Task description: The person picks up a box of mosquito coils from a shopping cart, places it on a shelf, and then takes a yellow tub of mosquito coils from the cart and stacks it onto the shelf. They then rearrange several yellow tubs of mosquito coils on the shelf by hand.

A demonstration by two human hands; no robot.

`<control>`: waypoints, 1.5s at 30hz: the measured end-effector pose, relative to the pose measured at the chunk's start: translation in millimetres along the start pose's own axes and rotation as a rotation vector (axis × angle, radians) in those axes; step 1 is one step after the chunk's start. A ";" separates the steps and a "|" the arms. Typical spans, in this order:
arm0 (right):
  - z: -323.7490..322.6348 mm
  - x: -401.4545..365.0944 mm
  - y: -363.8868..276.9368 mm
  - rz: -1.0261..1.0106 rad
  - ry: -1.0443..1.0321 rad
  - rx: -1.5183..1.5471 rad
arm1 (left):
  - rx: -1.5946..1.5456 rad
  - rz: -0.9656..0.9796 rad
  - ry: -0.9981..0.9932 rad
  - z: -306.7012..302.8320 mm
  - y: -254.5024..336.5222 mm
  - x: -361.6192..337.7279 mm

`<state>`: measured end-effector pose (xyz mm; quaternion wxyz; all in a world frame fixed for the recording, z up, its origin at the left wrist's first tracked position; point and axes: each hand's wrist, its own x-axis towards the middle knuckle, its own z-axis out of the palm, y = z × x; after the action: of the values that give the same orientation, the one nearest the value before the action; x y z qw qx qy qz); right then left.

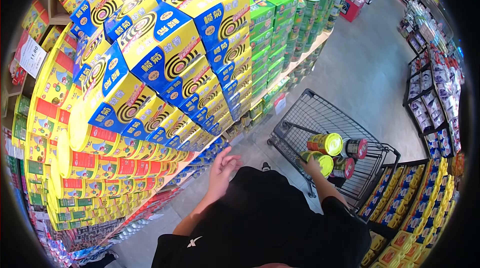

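My right hand [313, 166] reaches into the shopping cart [327, 104], its fingers around the side of a canister with a yellow-green lid [326, 166]. Beside it in the cart lie another yellow-lidded canister [332, 144] and two dark canisters with pink-red ends, one farther off [357, 148] and one nearer [344, 167]. My left hand [223, 168] hangs in the air near the shelf stack, fingers loosely bent and apart, with nothing in it. Closest to it are the stacked blue-and-yellow mosquito coil boxes [172, 65].
Round yellow tubs [95, 165] are stacked at the left, with green boxes [270, 8] and green cans [306, 5] farther back. Price cards [31, 56] stand above the goods. Shelves of yellow packs [410, 203] flank the cart's right side. A grey aisle floor [355, 63] runs ahead.
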<state>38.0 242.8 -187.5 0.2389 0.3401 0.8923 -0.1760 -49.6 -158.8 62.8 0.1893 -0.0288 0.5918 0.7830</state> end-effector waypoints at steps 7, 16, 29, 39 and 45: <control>14.4 -30.5 44.8 0.015 0.088 -0.092 | 0.035 -0.089 -0.058 -16.3 6.1 -4.0; 17.8 -47.3 38.9 0.143 0.116 0.016 | 0.100 -0.156 -0.160 -48.7 -8.2 -25.2; 61.9 -111.8 28.6 0.086 0.219 -0.012 | 0.119 -0.234 -0.163 -68.4 -34.6 -62.4; 117.6 -176.5 9.0 -0.013 0.365 -0.082 | 0.148 -0.223 -0.181 -48.5 -46.3 -128.9; 149.7 -219.6 -0.6 -0.070 0.402 -0.041 | 0.135 -0.272 -0.169 -52.4 -69.4 -202.7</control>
<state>227.3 56.2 -190.8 0.0566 0.3322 0.9368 -0.0945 151.8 -245.3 38.2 0.3443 -0.0300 0.6154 0.7084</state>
